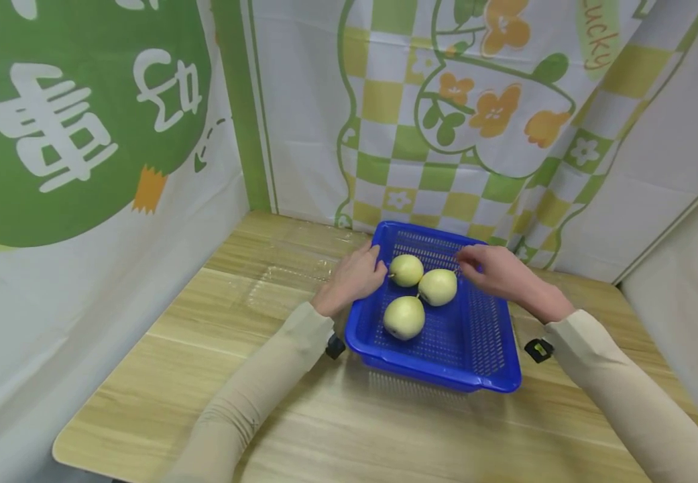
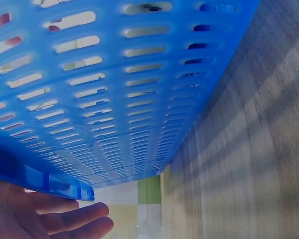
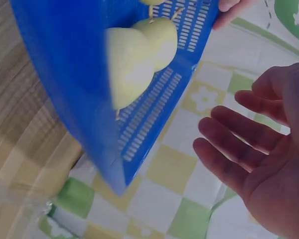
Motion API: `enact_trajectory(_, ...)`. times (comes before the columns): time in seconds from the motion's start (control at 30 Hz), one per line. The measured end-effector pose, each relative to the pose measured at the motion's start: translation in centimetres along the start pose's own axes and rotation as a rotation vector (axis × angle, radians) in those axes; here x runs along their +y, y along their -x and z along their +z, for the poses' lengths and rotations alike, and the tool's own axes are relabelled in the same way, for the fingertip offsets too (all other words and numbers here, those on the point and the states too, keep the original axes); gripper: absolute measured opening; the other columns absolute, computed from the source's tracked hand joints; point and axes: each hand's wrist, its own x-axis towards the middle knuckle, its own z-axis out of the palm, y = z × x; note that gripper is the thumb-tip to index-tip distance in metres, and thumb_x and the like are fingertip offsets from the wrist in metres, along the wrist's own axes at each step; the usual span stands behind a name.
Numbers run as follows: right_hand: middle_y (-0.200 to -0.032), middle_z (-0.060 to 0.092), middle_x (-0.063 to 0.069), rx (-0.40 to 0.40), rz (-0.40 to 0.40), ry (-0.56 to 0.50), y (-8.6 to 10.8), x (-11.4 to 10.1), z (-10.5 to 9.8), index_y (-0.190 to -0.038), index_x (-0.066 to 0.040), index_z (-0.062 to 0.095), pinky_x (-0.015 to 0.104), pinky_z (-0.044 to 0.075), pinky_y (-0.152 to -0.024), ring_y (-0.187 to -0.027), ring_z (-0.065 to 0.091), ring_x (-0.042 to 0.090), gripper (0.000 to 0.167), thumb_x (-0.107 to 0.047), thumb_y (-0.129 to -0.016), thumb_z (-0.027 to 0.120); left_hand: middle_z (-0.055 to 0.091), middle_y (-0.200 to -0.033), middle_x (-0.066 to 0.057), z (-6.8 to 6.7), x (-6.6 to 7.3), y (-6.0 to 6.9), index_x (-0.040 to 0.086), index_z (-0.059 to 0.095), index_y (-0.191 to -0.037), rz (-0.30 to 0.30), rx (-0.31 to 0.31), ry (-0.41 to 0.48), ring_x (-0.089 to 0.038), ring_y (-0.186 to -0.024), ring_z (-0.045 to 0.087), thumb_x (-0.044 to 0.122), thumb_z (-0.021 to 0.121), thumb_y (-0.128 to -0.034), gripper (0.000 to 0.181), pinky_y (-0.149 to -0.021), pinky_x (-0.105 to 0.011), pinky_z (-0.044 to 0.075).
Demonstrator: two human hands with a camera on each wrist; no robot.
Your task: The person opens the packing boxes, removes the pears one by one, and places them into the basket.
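Observation:
A blue plastic basket (image 1: 439, 365) with slotted walls holds three pale yellow-green pears (image 1: 405, 318), their stems showing. At the basket's left rim, my left hand (image 1: 355, 274) grips the edge, its thumb toward the inside. Seen from the left wrist, the fingers (image 2: 75, 219) of that hand reach out below the rim, while the thumb is hidden. Over the right rim in the head view hovers my right hand (image 1: 496, 270), fingers loosely bent. The right wrist view shows this hand (image 3: 269, 149) apart from the basket, with nothing in it.
Clear plastic containers (image 1: 291, 272) lie on the wooden table (image 1: 161, 376) left of the basket. Behind it hangs a patterned cloth (image 1: 445, 171), close to the basket's far end. Another white-and-green cloth (image 1: 161, 235) borders the table on the left.

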Motion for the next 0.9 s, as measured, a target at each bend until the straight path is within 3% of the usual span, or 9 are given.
enact_trajectory(0.17,-0.097,0.073,0.01,0.075,0.037,-0.011,1.4,1.3,0.1,-0.108,-0.005,0.07,0.044,0.055,-0.075,-0.085,0.068,0.023,0.023,-0.012,-0.096,0.053,0.038,-0.154,-0.021,0.1,-0.2,0.1,-0.001,0.044,-0.145,-0.001,0.006,0.006,-0.036,-0.132,0.051,0.029,0.038,-0.0989,0.056,-0.107,-0.046,0.046)
enact_trajectory(0.33,-0.115,0.068,0.02,0.022,0.117,-0.022,3.1,2.5,-0.3,-0.12,-0.001,0.065,0.053,0.052,-0.086,-0.103,0.065,0.036,0.032,-0.022,-0.101,0.049,0.037,-0.155,-0.02,0.2,-0.1,0.1,0.0,0.044,-0.145,0.001,0.007,-0.009,-0.036,-0.131,0.052,0.03,0.038,-0.0993,0.055,-0.105,-0.046,0.047)
enact_trajectory(0.5,-0.135,0.052,0.031,-0.015,0.174,0.01,4.7,4.0,-0.6,-0.136,0.003,0.051,0.065,0.036,-0.102,-0.124,0.047,0.051,0.047,-0.031,-0.104,0.045,0.036,-0.155,-0.02,0.0,0.1,0.1,0.0,0.044,-0.145,0.005,0.002,-0.015,-0.036,-0.131,0.052,0.03,0.038,-0.0994,0.055,-0.103,-0.047,0.049)
enact_trajectory(0.73,-0.138,0.039,0.041,0.0,0.213,0.076,6.6,6.4,0.1,-0.144,0.009,0.037,0.07,0.027,-0.102,-0.126,0.037,0.058,0.061,-0.034,-0.102,0.05,0.036,-0.156,-0.019,0.1,0.1,0.0,0.0,0.044,-0.145,-0.002,0.003,-0.015,-0.036,-0.131,0.052,0.03,0.038,-0.0994,0.055,-0.103,-0.046,0.049)
enact_trajectory(0.9,-0.14,0.034,0.044,-0.049,0.266,0.084,7.8,8.0,0.1,-0.145,0.011,0.033,0.071,0.024,-0.103,-0.127,0.032,0.06,0.069,-0.04,-0.101,0.05,0.036,-0.155,-0.02,0.2,0.0,0.0,0.0,0.043,-0.146,0.001,0.002,-0.015,-0.035,-0.133,0.05,0.03,0.037,-0.0994,0.056,-0.105,-0.046,0.047)
